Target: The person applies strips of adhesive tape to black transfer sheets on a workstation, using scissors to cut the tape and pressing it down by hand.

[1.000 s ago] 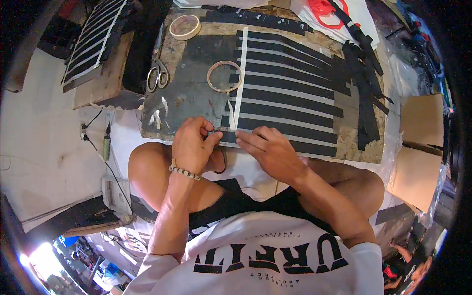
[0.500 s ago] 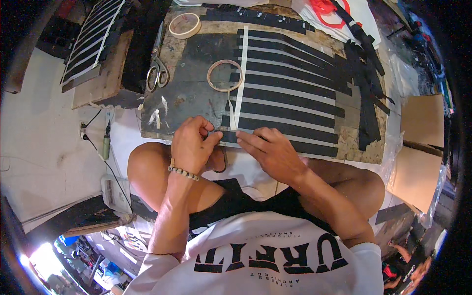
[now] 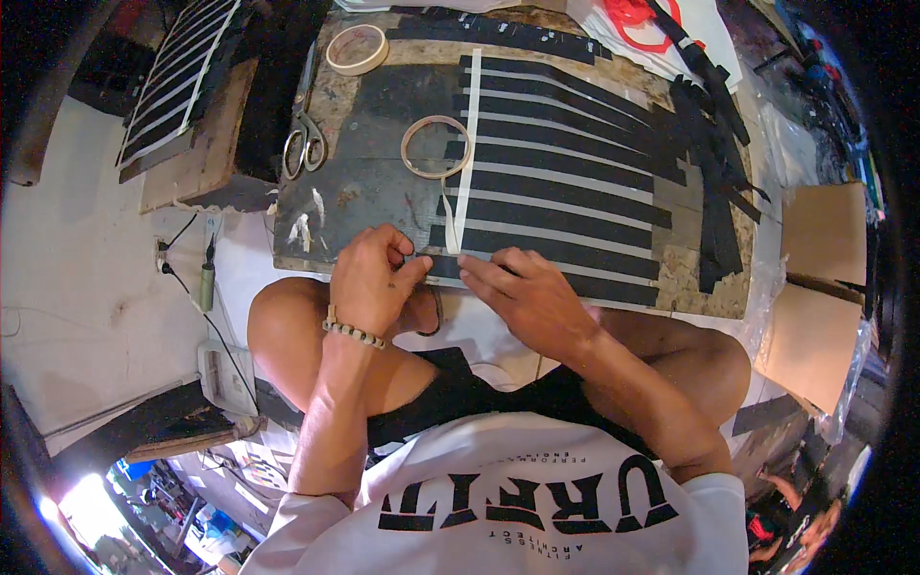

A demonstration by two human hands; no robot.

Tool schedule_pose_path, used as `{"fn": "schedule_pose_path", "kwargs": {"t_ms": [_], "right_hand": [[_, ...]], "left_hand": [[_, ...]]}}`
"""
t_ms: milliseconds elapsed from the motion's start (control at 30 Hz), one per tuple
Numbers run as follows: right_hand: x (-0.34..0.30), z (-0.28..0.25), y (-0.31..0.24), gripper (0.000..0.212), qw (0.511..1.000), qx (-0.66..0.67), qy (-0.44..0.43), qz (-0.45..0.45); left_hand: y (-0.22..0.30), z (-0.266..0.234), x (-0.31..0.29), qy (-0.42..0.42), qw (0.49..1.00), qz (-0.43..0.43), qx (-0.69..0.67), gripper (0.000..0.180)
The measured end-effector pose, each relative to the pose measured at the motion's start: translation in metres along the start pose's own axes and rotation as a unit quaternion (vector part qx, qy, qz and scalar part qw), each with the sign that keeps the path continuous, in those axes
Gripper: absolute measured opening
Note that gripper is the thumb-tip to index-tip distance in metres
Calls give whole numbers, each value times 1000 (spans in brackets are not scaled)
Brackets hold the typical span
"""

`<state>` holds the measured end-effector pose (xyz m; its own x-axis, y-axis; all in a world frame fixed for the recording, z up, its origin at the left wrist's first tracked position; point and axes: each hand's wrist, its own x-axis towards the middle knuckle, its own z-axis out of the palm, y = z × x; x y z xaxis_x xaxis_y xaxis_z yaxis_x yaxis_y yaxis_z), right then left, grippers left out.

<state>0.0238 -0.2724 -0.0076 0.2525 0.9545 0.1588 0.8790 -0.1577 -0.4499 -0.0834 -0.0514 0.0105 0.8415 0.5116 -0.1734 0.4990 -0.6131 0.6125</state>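
Near the front edge of the worn board, my left hand (image 3: 372, 278) pinches the left end of the lowest black strip (image 3: 444, 267) between thumb and fingers. My right hand (image 3: 530, 299) rests its outstretched fingertips on that same strip, just right of the tape's lower end. Several black strips (image 3: 565, 195) lie side by side above it, with pale gaps between them. A narrow white tape band (image 3: 467, 163) crosses their left ends. From its lower end, a loose length runs up to a thin tape roll (image 3: 403, 153) lying on the board.
Scissors (image 3: 305, 149) and a wider tape roll (image 3: 356, 69) lie at the board's left. Loose black strips (image 3: 719, 230) pile up along its right side. A wooden box (image 3: 206, 158) stands left, a cardboard box (image 3: 815, 335) right. White cloth with red straps (image 3: 661, 38) sits far right.
Both hands keep nearly the same places on the strip. The whole view has shifted very slightly; nothing else visibly differs.
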Motion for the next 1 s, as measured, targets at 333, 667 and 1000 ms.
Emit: {"fn": "schedule_pose_path", "kwargs": {"t_ms": [333,667,1000], "right_hand": [[1,-4,-1,38,999,-34,8,-15],[4,-9,-7,36,999,-44,11,-22],[1,-11,-4,34,999,-2,38,-17]], "left_hand": [[9,-21,37,-51,998,-29,13,28],[7,12,109,149,983,59,93,34],[48,-27,34,171,976,118,-64,24]]}}
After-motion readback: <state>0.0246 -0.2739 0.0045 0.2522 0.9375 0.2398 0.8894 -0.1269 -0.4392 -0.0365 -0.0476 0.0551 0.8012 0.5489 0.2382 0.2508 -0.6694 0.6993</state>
